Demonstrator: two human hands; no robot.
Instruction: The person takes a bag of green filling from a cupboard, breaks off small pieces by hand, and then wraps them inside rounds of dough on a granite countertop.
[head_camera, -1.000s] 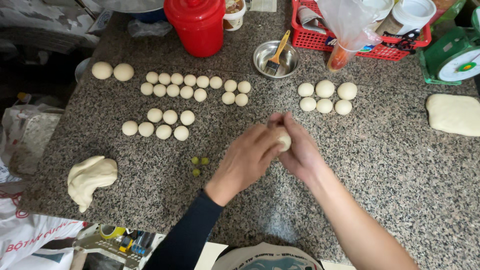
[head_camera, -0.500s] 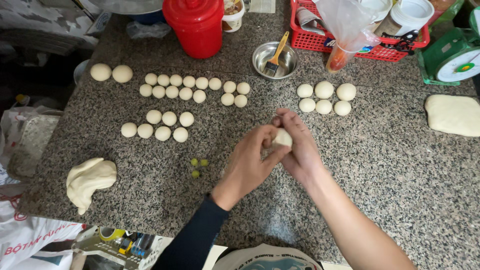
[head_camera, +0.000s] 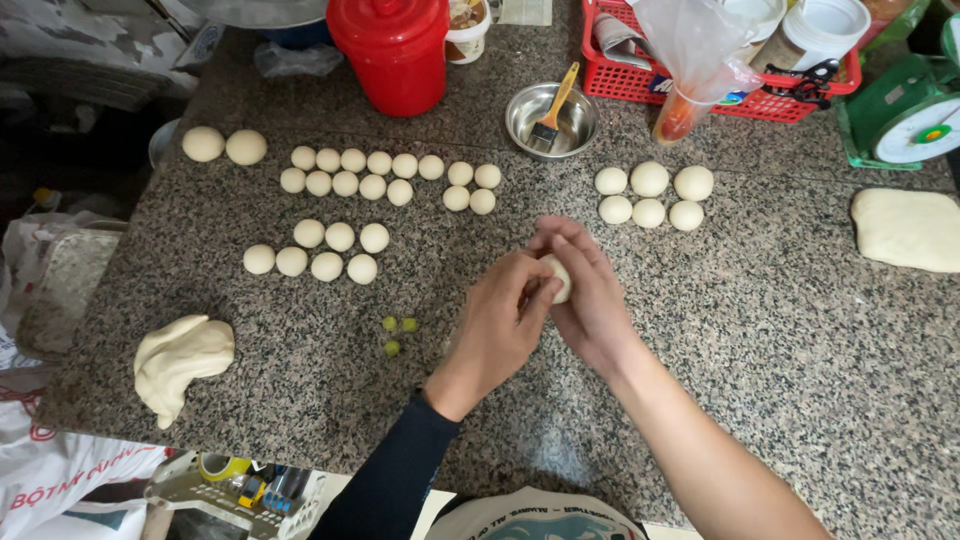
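A small pale dough ball (head_camera: 558, 275) sits between my two hands over the middle of a speckled granite counter (head_camera: 780, 340). My left hand (head_camera: 497, 325) presses on it from the left, thumb and fingers closed against it. My right hand (head_camera: 590, 295) cups it from the right and behind. Most of the ball is hidden by my fingers. Three tiny green balls (head_camera: 396, 331) lie just left of my left hand.
Several rows of dough balls (head_camera: 372, 176), (head_camera: 325, 251), (head_camera: 650, 195) lie behind my hands. A dough lump (head_camera: 180, 357) rests at the left, a flat dough slab (head_camera: 908, 228) at the right. At the back stand a red jug (head_camera: 393, 52), a steel bowl with a brush (head_camera: 549, 116), a red basket (head_camera: 720, 60) and a green scale (head_camera: 915, 115).
My hands have stayed in the same place and have turned slightly around the dough ball; my fingers shifted on it. Nothing else has moved.
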